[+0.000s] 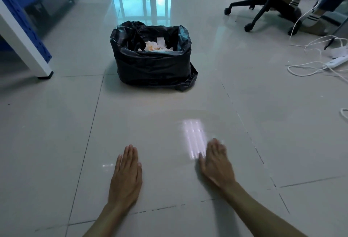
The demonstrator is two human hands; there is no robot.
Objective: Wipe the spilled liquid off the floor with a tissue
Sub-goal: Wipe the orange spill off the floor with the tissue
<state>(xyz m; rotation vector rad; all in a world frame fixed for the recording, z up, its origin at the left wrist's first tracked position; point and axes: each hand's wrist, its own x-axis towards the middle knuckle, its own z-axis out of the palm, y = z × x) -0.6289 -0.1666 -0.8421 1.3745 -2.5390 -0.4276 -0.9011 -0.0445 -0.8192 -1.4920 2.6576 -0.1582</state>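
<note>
A: What fills the view?

B: A pale glossy tiled floor [56, 124]. A faint orange-tinted smear [160, 102] lies on it just in front of the bin [152, 61], which wears a black bag.

A: And inside the bin?

B: Crumpled tissues [157, 45], some stained orange, lie on top.

A: Off to the sides?

B: At far right, an office chair base [267, 9], with white cables [310, 67] trailing near it. At left, a white table leg [26, 44].

A: The hands?

B: The left hand [126, 176] is flat, fingers together, palm down, holding nothing. The right hand [216, 161] is blurred, spread palm down beside a bright reflection. A whitish edge shows at its fingertips; whether that is a tissue, I cannot tell.
</note>
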